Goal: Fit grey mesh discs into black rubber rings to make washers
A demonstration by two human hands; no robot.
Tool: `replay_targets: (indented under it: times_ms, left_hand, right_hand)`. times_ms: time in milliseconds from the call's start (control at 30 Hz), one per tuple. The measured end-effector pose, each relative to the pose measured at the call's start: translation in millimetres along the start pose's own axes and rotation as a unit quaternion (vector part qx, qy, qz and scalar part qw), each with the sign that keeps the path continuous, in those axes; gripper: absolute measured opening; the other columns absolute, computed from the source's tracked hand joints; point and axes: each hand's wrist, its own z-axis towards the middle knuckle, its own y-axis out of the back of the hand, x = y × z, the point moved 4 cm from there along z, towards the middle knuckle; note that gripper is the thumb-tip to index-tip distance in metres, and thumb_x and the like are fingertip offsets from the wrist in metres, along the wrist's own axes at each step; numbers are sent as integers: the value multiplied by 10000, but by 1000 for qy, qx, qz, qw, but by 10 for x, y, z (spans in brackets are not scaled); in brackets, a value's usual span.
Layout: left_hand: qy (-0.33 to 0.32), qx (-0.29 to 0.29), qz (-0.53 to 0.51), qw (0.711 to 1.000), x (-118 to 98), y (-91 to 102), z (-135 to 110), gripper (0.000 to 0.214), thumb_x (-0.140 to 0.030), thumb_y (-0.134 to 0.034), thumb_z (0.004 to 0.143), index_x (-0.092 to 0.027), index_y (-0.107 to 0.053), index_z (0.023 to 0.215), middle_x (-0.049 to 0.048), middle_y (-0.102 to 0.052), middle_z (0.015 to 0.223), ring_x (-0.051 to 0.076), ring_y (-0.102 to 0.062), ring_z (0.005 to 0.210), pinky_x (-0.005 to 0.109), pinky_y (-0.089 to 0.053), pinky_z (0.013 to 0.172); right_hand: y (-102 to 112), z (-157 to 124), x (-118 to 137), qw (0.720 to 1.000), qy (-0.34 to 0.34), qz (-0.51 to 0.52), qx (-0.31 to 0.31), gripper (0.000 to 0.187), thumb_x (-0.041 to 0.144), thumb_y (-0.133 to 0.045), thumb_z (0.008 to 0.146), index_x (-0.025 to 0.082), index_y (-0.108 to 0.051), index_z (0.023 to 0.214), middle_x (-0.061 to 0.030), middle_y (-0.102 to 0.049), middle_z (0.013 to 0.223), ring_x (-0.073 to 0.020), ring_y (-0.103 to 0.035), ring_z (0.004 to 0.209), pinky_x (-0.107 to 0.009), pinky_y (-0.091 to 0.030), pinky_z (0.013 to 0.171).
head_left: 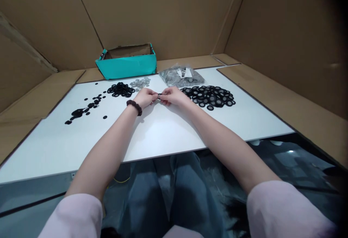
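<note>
My left hand and my right hand meet over the middle of the white table. Between their fingertips they pinch a small black ring, mostly covered by the fingers. Just behind my left hand lie a heap of black rings and a small pile of grey translucent discs. Close to my right hand spreads a large pile of black rings with grey centres.
A teal open box stands at the back left. Beside it lies a clear plastic bag of grey discs. Small black discs are scattered on the left of the white table. Cardboard walls enclose the back and sides.
</note>
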Motion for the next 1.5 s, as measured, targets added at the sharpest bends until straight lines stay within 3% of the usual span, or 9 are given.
replay_targets:
  times_ms: [133,267,500,700,833,1000,1200,1500]
  left_hand:
    - [-5,-1,-13,1000,30,-25,25,194,-94,-581,777,-124,-603,586,-11,-534,492,61,-446,441,203,-396,506]
    - [-36,-26,-32,998,107,-41,102,95,-119,-584,767,-117,-637,688,9,-592,549,79,-497,464,212,-419,510]
    - [-101,-51,5,994,134,-4,183,184,-150,-569,756,-132,-717,863,2,-595,578,88,-486,471,219,-423,504]
    - [-113,-44,13,993,114,-11,187,218,-143,-556,752,-127,-723,891,19,-628,623,102,-531,544,220,-447,555]
    - [-89,-31,12,995,110,-16,166,168,-183,-542,779,-113,-692,810,31,-618,619,98,-515,517,222,-434,523]
    - [-88,-20,30,995,114,-23,165,131,-212,-557,768,-127,-655,748,36,-635,633,109,-524,520,252,-461,562]
    - [-111,-43,78,990,157,-29,196,130,-223,-550,753,-149,-623,673,43,-639,636,152,-573,608,288,-496,651]
    - [-100,-88,17,991,132,-81,137,76,-195,-557,762,-157,-616,732,37,-652,645,155,-628,687,288,-518,726]
  right_hand:
    - [49,-15,16,1000,22,-2,-16,193,100,-707,738,112,-592,584,-7,-580,482,-72,-493,418,-187,-425,462]
    - [69,-18,26,998,42,-8,-42,176,90,-694,734,113,-611,580,14,-563,483,-57,-457,414,-192,-423,494]
    - [-43,-22,3,992,-55,98,51,243,-11,-586,819,85,-587,596,-27,-587,490,-59,-514,432,-151,-458,460]
    - [-33,2,-34,987,-61,141,49,230,-13,-577,835,96,-569,632,-40,-627,534,-78,-558,439,-169,-498,470]
    - [-22,13,-32,991,-47,117,41,286,1,-538,863,83,-582,593,-57,-627,549,-63,-528,416,-165,-465,435]
    - [6,-2,-8,997,-33,71,8,249,0,-619,800,99,-570,577,-40,-623,539,-45,-486,400,-148,-401,393]
    - [36,16,-9,999,-8,49,17,218,24,-647,778,104,-579,588,-22,-603,512,-48,-492,419,-146,-413,421]
    - [60,-12,17,1000,2,-6,-25,212,69,-658,740,142,-557,567,12,-512,436,-71,-441,397,-187,-398,432]
